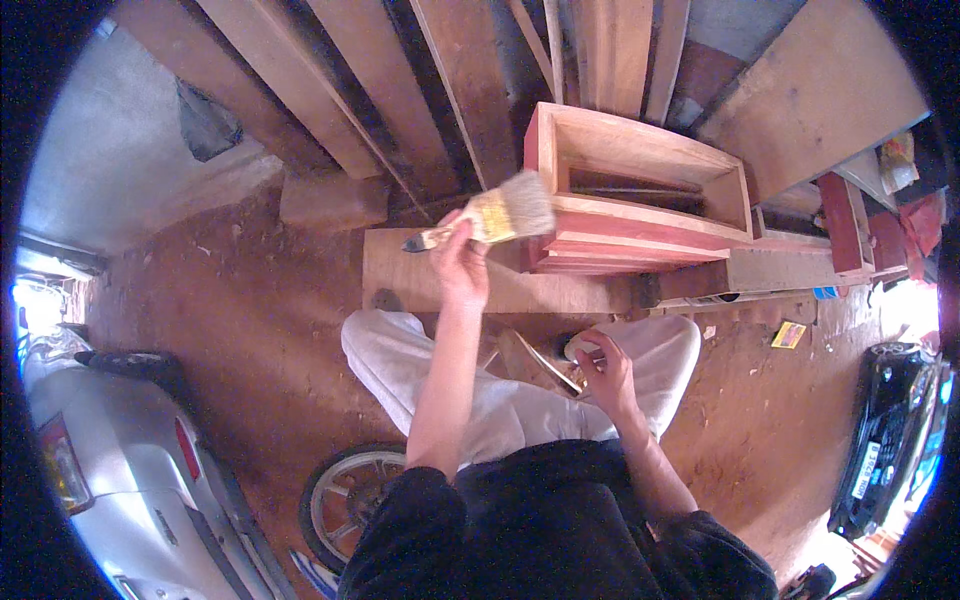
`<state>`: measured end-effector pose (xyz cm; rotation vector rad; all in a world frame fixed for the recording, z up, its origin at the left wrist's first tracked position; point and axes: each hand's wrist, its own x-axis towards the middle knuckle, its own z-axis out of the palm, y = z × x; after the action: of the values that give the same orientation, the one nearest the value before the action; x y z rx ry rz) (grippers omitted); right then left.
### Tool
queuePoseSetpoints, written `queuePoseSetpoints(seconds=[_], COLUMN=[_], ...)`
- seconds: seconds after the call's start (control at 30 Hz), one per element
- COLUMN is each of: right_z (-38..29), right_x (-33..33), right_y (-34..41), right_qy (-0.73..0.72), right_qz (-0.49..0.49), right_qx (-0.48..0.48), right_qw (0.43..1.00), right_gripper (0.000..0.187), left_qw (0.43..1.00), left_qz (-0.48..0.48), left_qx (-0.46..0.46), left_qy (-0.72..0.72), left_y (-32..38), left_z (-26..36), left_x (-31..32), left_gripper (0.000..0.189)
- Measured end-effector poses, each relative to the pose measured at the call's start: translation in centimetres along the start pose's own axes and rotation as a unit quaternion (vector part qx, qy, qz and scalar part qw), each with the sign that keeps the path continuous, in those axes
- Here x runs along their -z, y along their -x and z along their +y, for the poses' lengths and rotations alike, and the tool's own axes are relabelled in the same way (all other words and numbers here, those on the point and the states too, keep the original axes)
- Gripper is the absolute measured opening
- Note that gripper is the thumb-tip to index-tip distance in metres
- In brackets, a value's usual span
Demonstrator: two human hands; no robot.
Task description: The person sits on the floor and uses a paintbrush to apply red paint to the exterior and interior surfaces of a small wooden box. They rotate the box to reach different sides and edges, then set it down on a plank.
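My left hand grips a wide paintbrush by its handle. The handle has a dark tip, and yellow wrapping runs below the pale bristles. These bristles point right and overlap the near left corner of an open wooden drawer box; I cannot tell whether they touch it. Bare wood lines the drawer, while its outside is red. Below it, more red-sided wooden pieces are stacked. My right hand hovers over my right lower leg with loosely bent fingers, and nothing shows in it.
A plywood board lies under the stack. Long planks lean at the back. A tilted wooden panel stands right. A spoked wheel is behind my left side. A silver car stands left, a black one right.
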<state>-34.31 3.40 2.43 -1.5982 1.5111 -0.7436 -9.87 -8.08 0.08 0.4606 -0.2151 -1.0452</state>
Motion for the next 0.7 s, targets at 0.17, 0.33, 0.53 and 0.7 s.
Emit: queuePoseSetpoints(seconds=[0.17,0.33,0.53,0.7], right_z=[-0.3,-0.2,1.0,1.2], right_x=[-0.2,0.1,0.2,0.0], right_y=[-0.4,-0.2,0.0,-0.3], right_qy=[-0.006,0.002,-0.017,-0.007], right_qz=[-0.006,0.001,0.009,-0.006], right_qx=[0.02,0.026,-0.001,0.007], right_qw=[1.0,1.0,1.0,1.0], right_gripper=[0.027,0.026,0.026,0.027], left_qw=[0.979,0.919,0.907,0.864], left_qz=[0.15,0.368,0.002,-0.201], left_qx=[0.008,0.025,-0.252,-0.291], left_qy=[-0.137,-0.141,-0.338,-0.359], left_y=[1.4,2.4,6.6,8.8], left_z=[-2.3,-1.8,-0.5,1.7], left_x=[4.0,7.4,-1.0,-4.7], left_gripper=[0.031,0.034,0.029,0.024])
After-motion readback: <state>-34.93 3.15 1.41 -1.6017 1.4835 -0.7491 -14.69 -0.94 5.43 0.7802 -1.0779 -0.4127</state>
